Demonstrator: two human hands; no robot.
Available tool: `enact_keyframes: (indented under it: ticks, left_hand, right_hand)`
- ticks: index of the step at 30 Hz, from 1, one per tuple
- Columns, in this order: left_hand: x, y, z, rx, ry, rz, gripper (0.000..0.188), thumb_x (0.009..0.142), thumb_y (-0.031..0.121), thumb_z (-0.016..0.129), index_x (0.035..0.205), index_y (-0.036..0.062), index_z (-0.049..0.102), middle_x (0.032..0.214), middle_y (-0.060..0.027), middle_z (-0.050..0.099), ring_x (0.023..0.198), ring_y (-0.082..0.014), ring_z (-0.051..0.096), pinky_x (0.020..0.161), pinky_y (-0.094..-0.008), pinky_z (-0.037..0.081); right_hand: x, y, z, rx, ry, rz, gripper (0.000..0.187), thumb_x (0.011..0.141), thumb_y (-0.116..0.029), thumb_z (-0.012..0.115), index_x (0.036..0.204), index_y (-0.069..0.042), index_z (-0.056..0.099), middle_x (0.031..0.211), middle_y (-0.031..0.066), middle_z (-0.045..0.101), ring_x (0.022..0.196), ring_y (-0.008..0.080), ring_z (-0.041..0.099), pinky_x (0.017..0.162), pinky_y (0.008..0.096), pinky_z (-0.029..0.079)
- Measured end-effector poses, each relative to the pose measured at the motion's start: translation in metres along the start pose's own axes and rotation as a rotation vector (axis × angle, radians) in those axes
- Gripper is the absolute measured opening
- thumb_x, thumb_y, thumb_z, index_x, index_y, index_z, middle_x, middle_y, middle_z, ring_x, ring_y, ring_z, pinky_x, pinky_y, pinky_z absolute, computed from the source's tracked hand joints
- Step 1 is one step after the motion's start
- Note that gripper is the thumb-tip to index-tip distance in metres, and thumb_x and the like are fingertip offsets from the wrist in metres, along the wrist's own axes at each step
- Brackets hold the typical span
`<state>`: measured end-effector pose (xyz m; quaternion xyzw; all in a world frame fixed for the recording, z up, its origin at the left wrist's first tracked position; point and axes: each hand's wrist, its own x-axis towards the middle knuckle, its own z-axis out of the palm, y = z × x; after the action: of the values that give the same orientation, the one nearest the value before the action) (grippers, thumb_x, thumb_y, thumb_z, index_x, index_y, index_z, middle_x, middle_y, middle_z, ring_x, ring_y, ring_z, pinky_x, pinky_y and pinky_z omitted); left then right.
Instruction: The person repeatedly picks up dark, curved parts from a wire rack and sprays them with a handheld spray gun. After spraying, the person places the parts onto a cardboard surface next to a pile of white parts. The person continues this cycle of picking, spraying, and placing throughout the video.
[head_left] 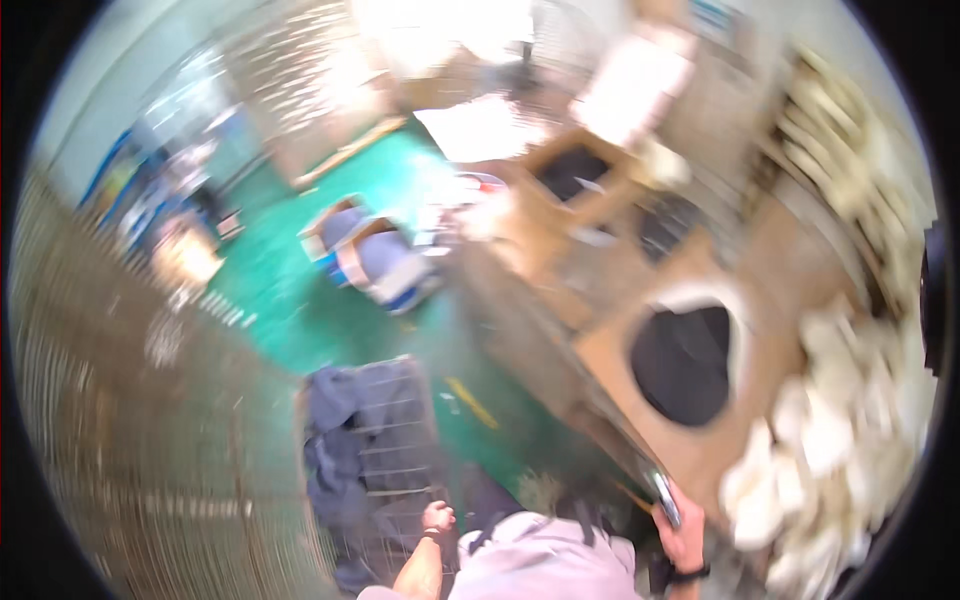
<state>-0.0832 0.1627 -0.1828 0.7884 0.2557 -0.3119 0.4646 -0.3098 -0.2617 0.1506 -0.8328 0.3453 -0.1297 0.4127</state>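
Observation:
The whole picture is smeared by motion. My left hand (438,517) is closed in a fist by the right edge of a wire cart (428,400). Whatever is in that fist, if anything, does not show. Dark blue-grey cloth (385,410) fills the cart. At the lower right, my right hand (682,530) is wrapped round a slim silver object (665,500), its kind blurred; it lies beside the table's near edge. On the brown tabletop (610,345) rests a rounded black piece (683,363) with a pale border.
Piled white pieces (830,430) lie at the right. An open cardboard box (570,172) with black contents stands farther along the table. Another box (370,255) with grey-blue contents sits on the green floor (290,310). A ribbed brown surface (120,400) fills the left side.

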Motion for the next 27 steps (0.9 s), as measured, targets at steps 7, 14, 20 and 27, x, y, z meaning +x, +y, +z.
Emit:
enact_keyframes:
  ticks: [7, 14, 20, 27]
  left_hand:
    - [0.04, 0.09, 0.06, -0.224, -0.648, -0.307, 0.015, 0.086, -0.006, 0.051, 0.085, 0.0089, 0.052, 0.065, -0.002, 0.048, 0.054, -0.017, 0.05, 0.046, -0.0301, 0.041]
    - [0.15, 0.127, 0.12, 0.175, -0.806, -0.059, 0.022, 0.09, 0.013, 0.057, 0.11, 0.0014, 0.057, 0.084, -0.0112, 0.062, 0.071, -0.0277, 0.063, 0.06, -0.0409, 0.053]
    - [0.123, 0.18, 0.16, 0.405, -0.779, 0.137, 0.044, 0.084, 0.005, 0.066, 0.126, -0.0044, 0.056, 0.088, -0.0137, 0.068, 0.07, -0.0229, 0.067, 0.061, -0.0346, 0.057]
    - [0.092, 0.201, 0.19, 0.548, -0.863, 0.506, 0.035, 0.083, 0.008, 0.068, 0.116, -0.0005, 0.065, 0.083, -0.0071, 0.068, 0.065, -0.0156, 0.063, 0.056, -0.0286, 0.052]
  right_hand:
    - [-0.043, -0.043, -0.055, 0.005, 0.264, 0.128, 0.057, 0.079, 0.0, 0.073, 0.132, 0.003, 0.055, 0.105, 0.0213, 0.067, 0.091, 0.0361, 0.067, 0.08, 0.0364, 0.053]
    - [-0.119, -0.109, -0.045, 0.033, 0.471, 0.246, 0.053, 0.08, -0.003, 0.074, 0.13, 0.003, 0.059, 0.097, 0.0191, 0.068, 0.081, 0.0299, 0.067, 0.075, 0.0338, 0.052]
    - [-0.118, -0.136, -0.043, 0.019, 0.434, 0.3, 0.061, 0.076, 0.0, 0.078, 0.133, 0.0, 0.056, 0.101, 0.0184, 0.069, 0.082, 0.0329, 0.068, 0.073, 0.0352, 0.055]
    - [-0.098, -0.124, -0.048, -0.002, 0.472, 0.238, 0.06, 0.077, -0.003, 0.078, 0.134, -0.001, 0.057, 0.102, 0.0178, 0.069, 0.083, 0.0333, 0.067, 0.074, 0.0371, 0.055]
